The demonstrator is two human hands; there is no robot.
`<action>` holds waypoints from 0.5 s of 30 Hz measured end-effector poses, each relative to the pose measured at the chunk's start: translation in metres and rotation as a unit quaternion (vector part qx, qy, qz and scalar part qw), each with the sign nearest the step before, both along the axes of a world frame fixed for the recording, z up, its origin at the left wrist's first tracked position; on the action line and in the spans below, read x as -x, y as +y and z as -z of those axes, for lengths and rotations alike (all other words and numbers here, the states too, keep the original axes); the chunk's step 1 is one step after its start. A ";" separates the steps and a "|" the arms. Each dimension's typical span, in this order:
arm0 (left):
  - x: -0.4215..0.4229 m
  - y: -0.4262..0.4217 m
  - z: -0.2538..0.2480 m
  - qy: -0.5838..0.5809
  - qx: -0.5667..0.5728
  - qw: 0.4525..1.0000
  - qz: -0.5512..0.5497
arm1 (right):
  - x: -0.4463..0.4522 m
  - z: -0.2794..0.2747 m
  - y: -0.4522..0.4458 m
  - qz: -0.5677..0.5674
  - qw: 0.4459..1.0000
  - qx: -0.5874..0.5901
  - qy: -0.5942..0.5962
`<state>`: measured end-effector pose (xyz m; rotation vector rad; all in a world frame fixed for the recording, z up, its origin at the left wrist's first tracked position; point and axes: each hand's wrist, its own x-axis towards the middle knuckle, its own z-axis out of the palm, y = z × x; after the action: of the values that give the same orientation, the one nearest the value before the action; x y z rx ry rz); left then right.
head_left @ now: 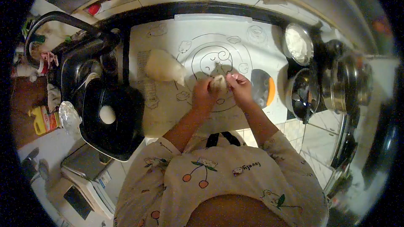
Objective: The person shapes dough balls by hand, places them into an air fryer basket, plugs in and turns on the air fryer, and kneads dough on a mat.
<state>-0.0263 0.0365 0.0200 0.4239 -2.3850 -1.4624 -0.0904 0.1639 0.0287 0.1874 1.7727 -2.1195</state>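
Between my two hands, over the patterned white mat [164, 101], is a small piece of pale dough [218, 84]. My left hand [205, 93] wraps round its left side. From the right, the fingers of my right hand [239, 87] pinch its edge. A larger lump of pale dough [163, 68] lies on the mat, left of my hands. Just right of my right hand lies a scraper [261, 87] with an orange edge.
A black sink [126, 117] with a white egg-shaped object [107, 114] and a black faucet [63, 15] is at the left. To the right stand a bowl of white powder [299, 44], a dark bowl [304, 94] and a metal pot [338, 86].
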 end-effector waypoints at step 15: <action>0.007 -0.013 -0.010 -0.192 -0.105 0.973 0.077 | 0.013 -0.011 -0.069 -0.224 0.908 -0.204 0.289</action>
<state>-0.0332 0.0235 0.0297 0.6361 -2.6121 -1.8597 -0.1032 0.0948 0.0396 -0.7526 2.2897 -1.5365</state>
